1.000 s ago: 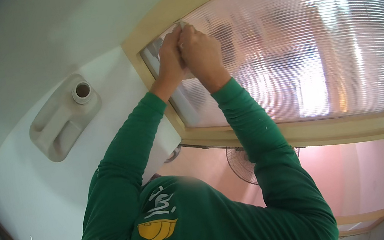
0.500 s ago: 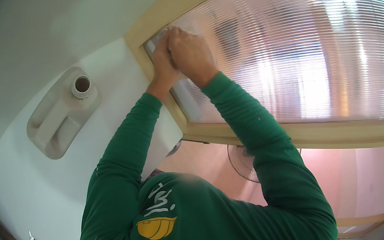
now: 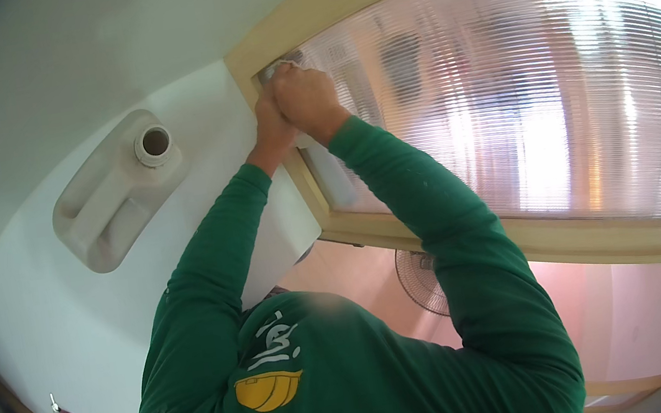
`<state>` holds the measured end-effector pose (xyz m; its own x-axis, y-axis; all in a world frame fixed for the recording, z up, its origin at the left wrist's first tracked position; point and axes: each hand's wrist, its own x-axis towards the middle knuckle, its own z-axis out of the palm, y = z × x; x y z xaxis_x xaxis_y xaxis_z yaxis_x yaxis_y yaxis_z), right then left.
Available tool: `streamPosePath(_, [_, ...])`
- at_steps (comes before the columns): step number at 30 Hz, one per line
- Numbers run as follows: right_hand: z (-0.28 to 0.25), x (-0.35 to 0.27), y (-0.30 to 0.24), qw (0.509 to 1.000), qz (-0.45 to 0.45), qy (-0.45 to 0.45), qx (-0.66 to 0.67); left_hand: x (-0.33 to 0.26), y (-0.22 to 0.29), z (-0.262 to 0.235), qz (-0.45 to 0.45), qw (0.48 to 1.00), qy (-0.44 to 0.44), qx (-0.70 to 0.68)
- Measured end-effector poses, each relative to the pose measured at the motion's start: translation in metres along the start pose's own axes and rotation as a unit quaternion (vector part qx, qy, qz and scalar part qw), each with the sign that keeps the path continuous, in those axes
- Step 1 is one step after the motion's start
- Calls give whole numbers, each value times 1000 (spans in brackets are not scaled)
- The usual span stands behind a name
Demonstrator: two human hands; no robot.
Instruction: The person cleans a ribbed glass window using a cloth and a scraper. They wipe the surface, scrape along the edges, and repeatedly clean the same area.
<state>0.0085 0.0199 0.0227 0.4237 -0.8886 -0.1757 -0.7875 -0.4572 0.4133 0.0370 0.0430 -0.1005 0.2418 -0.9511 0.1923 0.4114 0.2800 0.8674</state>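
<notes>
Clear ribbed plastic-looking panel: the wide, see-through sheet [image 3: 460, 104] fills the upper right, set inside a cream, flat-faced frame [image 3: 237, 69]; both hands are at its upper left corner.
Panel handling: probably light for its breadth, bending more readily across the ribs than along them, smooth and easily scuffed; best steadied by its edges, not pressed mid-span.
Frame handling: looks rigid and firm, so its rails should offer the surer hold.
Whitish scrap at the corner: a small, pale, crumpled-looking piece [image 3: 287, 63] shows just above the fingers, close to where the panel meets the frame; it is likely light and soft, best pinched near its end. Its material is too small to tell.
Right hand: the nearer hand [image 3: 308, 95] is folded into a loose fist, back of the hand toward the view, and appears to have hold of the scrap.
Left hand: the farther hand [image 3: 272, 122] lies against the right one and is partly hidden by it; how its fingers are bent, and whether it grips anything, I cannot tell.
Green sleeves: both long knit arms [image 3: 209, 245] reach forward and converge at the corner, the right elbow bent outward.
Beige plastic jug: the uncapped, handled container [image 3: 113, 195] stands left of the frame, well apart from the hands.
</notes>
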Motion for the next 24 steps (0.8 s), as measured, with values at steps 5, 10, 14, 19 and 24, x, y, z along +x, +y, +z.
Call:
streamPosePath(5, [-20,4,2,1000,-5,13,-8,12,3,-5,42,999,-30,3])
streamPosePath(10, [4,6,1,1000,-19,-22,-13,4,-4,-4,40,997,-10,67])
streamPosePath(14, [3,8,1,999,-46,-15,-16,7,0,-11,35,995,-41,85])
streamPosePath(19, [-15,7,5,999,-28,-12,-27,11,11,3,34,998,-20,54])
streamPosePath(24, [12,21,-11,996,-76,-25,-27,5,-9,-24,-13,989,-53,135])
